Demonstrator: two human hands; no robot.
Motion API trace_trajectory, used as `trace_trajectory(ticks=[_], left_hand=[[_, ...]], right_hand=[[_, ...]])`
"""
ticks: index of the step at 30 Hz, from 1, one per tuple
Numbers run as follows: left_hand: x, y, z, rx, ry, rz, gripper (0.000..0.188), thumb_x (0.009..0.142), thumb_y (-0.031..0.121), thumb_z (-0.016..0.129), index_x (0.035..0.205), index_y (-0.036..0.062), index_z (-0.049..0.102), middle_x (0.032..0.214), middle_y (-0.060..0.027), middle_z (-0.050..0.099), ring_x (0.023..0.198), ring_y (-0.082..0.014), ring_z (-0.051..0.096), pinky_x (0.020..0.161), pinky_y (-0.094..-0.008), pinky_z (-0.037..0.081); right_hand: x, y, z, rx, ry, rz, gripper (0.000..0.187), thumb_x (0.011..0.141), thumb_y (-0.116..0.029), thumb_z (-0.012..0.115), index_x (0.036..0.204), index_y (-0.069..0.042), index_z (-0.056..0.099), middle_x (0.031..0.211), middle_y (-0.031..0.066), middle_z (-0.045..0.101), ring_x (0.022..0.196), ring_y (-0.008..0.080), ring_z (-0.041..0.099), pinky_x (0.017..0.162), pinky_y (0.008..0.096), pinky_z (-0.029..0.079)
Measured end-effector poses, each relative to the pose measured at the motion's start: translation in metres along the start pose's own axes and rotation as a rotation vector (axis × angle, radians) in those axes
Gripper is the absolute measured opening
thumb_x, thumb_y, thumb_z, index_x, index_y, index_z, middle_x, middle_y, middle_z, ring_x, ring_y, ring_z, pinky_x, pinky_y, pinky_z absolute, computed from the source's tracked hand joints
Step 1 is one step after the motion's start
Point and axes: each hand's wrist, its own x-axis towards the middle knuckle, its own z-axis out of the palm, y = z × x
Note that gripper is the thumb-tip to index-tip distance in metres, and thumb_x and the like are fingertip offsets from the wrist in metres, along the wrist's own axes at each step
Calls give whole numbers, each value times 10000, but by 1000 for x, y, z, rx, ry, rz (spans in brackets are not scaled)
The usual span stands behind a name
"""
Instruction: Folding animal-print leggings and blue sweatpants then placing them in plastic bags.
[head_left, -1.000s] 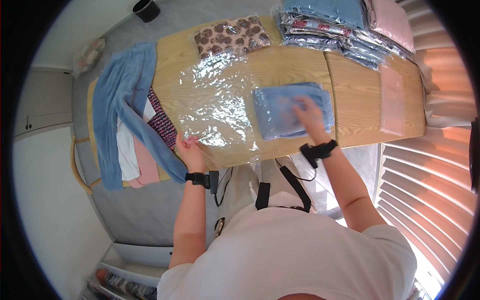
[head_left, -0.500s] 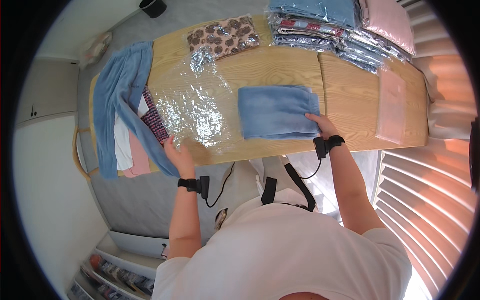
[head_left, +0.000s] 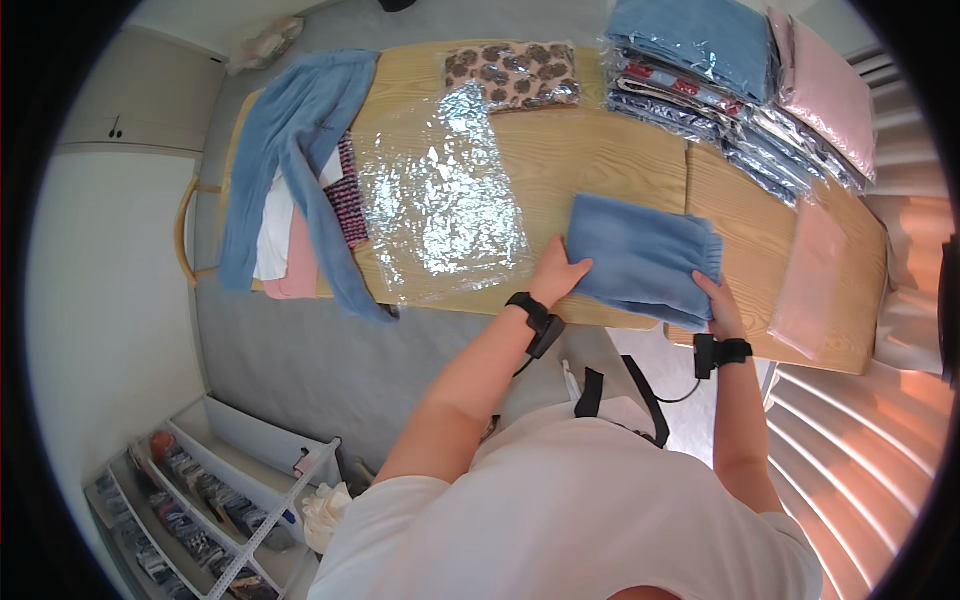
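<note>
Folded blue trousers [head_left: 640, 250] lie near the table's front edge, their gathered waistband on the right. My left hand [head_left: 558, 274] grips their near left corner, thumb on top, other fingers partly hidden. At the right edge, by the waistband, my right hand [head_left: 722, 305] holds them with the thumb above and the fingers mostly out of sight beneath. A clear plastic bag [head_left: 440, 200] is spread flat to the left of the folded trousers, shiny and crinkled.
Loose blue trousers [head_left: 300, 150] drape over the left end of the wooden table [head_left: 600, 150], atop white, pink and patterned clothes. A bagged patterned garment [head_left: 515, 75] lies at the back. Bagged clothes [head_left: 690, 60] are stacked far right, near a pink clear bag [head_left: 808, 280].
My left hand has left the side of the loose trousers and the clear bag, and now grips the folded trousers. These have turned slightly. The whole view has shifted.
</note>
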Motion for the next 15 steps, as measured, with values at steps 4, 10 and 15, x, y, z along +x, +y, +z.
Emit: trace_trajectory(ticks=[4,10,15], left_hand=[[-11,3,-28,-286,-178,-223,571,843,228,645,1257,-86,411,960,-87,593,896,-192,576,812,-290,454],[-66,-2,-92,-463,-20,-99,695,865,257,633,1381,-46,278,1232,-136,505,1130,-193,499,960,-297,392],[-107,-43,-158,-690,169,-114,737,828,222,671,1383,-39,262,1306,-163,449,1214,-244,444,1019,-345,364]], right_hand=[[-23,-39,46,-128,-79,-151,547,781,-95,687,1263,7,449,1148,102,579,1011,181,570,878,306,462],[-88,-100,174,-796,-134,-383,620,698,-84,736,1256,-6,478,1088,81,599,988,156,560,869,282,440],[-78,-99,237,-602,-379,-401,642,695,-99,747,1267,-12,467,1122,77,580,1021,160,546,894,286,428]])
